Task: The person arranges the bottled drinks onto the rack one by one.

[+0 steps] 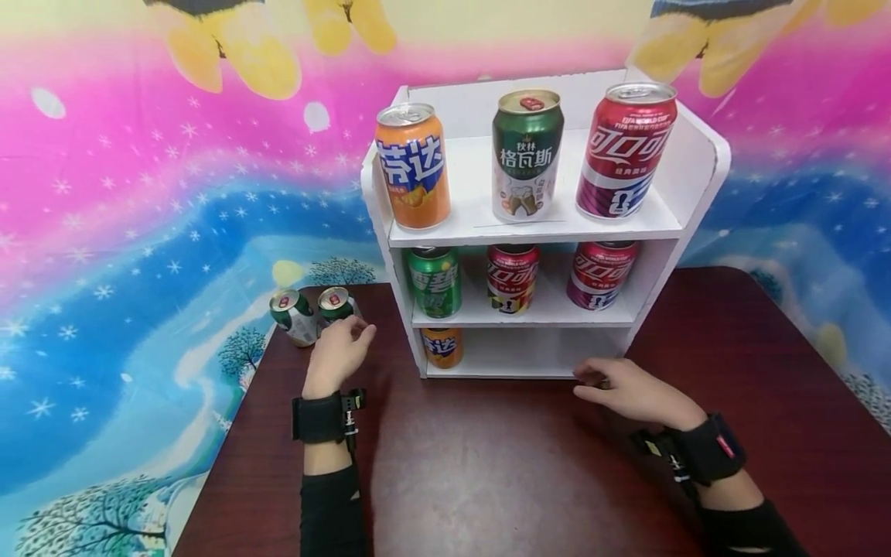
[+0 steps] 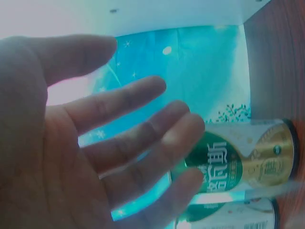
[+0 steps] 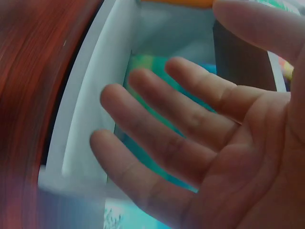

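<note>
My left hand (image 1: 339,352) is at the left of the table, in front of two green-and-white drink cans. One can (image 1: 294,317) stands at the outer side; the nearer can (image 1: 337,303) is partly hidden by the hand. In the left wrist view the fingers spread loosely with nothing held, and their tips overlap the closer can (image 2: 257,157). My right hand (image 1: 623,387) hovers before the lower right of the white shelf (image 1: 536,228), its fingers relaxed and holding nothing. In the right wrist view the bottom compartment (image 3: 90,109) shows behind the fingers.
On the top tier stand an orange can (image 1: 415,174), a green-and-white can (image 1: 527,158) and a red can (image 1: 626,151). The middle tier holds a green can (image 1: 435,282) and two red cans (image 1: 513,278). Another orange can (image 1: 442,348) sits at bottom left.
</note>
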A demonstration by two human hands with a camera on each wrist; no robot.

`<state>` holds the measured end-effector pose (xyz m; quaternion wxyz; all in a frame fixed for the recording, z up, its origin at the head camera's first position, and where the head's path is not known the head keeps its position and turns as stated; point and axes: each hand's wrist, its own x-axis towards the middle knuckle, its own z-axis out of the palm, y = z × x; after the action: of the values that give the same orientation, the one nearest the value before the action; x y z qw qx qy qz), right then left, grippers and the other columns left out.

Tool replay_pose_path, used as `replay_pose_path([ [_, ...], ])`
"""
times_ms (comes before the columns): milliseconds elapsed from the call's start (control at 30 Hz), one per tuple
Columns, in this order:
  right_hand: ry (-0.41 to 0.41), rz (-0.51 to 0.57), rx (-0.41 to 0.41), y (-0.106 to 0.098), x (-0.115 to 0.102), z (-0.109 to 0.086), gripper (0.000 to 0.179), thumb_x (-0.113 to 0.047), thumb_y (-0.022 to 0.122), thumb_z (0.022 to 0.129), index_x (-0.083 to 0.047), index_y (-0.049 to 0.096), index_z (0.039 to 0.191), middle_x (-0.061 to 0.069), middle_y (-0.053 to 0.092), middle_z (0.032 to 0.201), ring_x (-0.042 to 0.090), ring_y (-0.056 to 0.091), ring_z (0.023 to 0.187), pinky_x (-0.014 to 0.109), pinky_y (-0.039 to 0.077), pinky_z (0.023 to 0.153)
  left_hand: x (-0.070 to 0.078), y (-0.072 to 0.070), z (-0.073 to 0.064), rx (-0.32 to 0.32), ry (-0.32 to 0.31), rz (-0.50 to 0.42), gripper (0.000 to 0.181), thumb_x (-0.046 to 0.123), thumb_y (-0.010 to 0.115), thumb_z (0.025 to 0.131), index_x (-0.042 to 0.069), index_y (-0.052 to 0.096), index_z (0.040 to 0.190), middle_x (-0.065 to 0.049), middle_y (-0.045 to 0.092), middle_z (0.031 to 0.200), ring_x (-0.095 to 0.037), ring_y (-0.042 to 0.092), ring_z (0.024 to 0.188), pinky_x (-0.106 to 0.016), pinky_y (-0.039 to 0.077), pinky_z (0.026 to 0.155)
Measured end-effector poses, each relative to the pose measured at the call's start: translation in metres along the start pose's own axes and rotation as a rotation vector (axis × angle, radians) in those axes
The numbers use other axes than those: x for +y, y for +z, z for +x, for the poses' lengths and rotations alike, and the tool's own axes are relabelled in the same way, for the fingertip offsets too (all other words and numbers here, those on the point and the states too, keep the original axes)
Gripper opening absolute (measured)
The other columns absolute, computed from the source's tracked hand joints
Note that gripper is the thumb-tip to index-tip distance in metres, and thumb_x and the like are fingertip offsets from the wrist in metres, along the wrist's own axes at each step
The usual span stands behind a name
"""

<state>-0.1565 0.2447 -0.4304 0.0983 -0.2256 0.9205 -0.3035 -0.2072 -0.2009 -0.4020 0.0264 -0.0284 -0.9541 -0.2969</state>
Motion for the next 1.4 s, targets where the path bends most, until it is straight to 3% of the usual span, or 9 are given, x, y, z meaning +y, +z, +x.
replay_pose_path([
  [233, 0.062, -0.036, -0.037, -0.018, 0.022, -0.024, 0.033, -0.037, 0.059, 0.093, -0.007, 0.065, 0.105, -0.005, 0.062, 0.092, 0.009, 0.057, 0.082, 0.028, 0.048, 0.069, -0.006, -0.004, -0.001, 0.049, -0.17, 0.04, 0.04, 0.038, 0.045, 0.098, 0.002, 0.058, 0.111, -0.018, 0.06, 0.098, -0.031, 0.057, 0.079, -0.045, 0.044, 0.063],
  [467, 0.178, -0.068, -0.07, -0.034, 0.043, -0.038, 0.029, -0.037, 0.059, 0.093, -0.01, 0.065, 0.102, -0.002, 0.062, 0.092, 0.012, 0.055, 0.08, 0.032, 0.046, 0.065, -0.018, 0.0, 0.003, 0.066, -0.276, 0.003, 0.059, 0.039, 0.046, 0.097, -0.009, 0.04, 0.132, -0.031, 0.047, 0.119, -0.045, 0.049, 0.107, -0.058, 0.041, 0.084],
  [633, 0.229, -0.078, -0.074, -0.045, 0.058, -0.041, 0.032, -0.036, 0.058, 0.094, -0.006, 0.066, 0.103, 0.002, 0.063, 0.095, 0.017, 0.056, 0.082, 0.035, 0.046, 0.066, -0.027, 0.007, 0.01, 0.113, -0.311, -0.04, 0.069, 0.039, 0.049, 0.095, -0.014, 0.029, 0.135, -0.035, 0.038, 0.126, -0.048, 0.043, 0.113, -0.058, 0.038, 0.09],
  [767, 0.279, -0.078, -0.045, -0.054, 0.072, -0.043, 0.037, -0.036, 0.058, 0.094, -0.002, 0.066, 0.106, 0.006, 0.064, 0.098, 0.02, 0.058, 0.085, 0.037, 0.049, 0.068, -0.035, 0.013, 0.019, 0.168, -0.317, -0.094, 0.078, 0.041, 0.051, 0.094, -0.013, 0.018, 0.141, -0.037, 0.03, 0.133, -0.05, 0.037, 0.119, -0.057, 0.036, 0.093],
  [933, 0.318, -0.053, -0.002, -0.065, 0.086, -0.044, 0.043, -0.037, 0.054, 0.096, 0.002, 0.063, 0.111, 0.014, 0.064, 0.103, 0.029, 0.06, 0.091, 0.043, 0.051, 0.07, -0.045, 0.024, 0.037, 0.284, -0.287, -0.253, 0.089, 0.042, 0.056, 0.092, -0.005, 0.006, 0.148, -0.034, 0.016, 0.146, -0.046, 0.026, 0.132, -0.056, 0.03, 0.101],
  [1100, 0.323, -0.038, 0.018, -0.068, 0.097, -0.044, 0.043, -0.036, 0.05, 0.098, 0.002, 0.061, 0.114, 0.017, 0.063, 0.106, 0.033, 0.059, 0.096, 0.045, 0.05, 0.072, -0.05, 0.036, 0.054, 0.373, -0.261, -0.37, 0.09, 0.041, 0.062, 0.089, 0.002, 0.009, 0.15, -0.03, 0.025, 0.142, -0.042, 0.033, 0.129, -0.054, 0.033, 0.1],
  [1400, 0.353, -0.001, -0.013, -0.067, 0.1, -0.038, 0.044, -0.037, 0.049, 0.099, 0.003, 0.059, 0.114, 0.01, 0.062, 0.097, 0.024, 0.056, 0.084, 0.035, 0.046, 0.066, -0.062, 0.051, 0.071, 0.467, -0.226, -0.541, 0.089, 0.033, 0.073, 0.083, 0.003, 0.017, 0.145, -0.024, 0.035, 0.14, -0.037, 0.038, 0.127, -0.049, 0.034, 0.1],
])
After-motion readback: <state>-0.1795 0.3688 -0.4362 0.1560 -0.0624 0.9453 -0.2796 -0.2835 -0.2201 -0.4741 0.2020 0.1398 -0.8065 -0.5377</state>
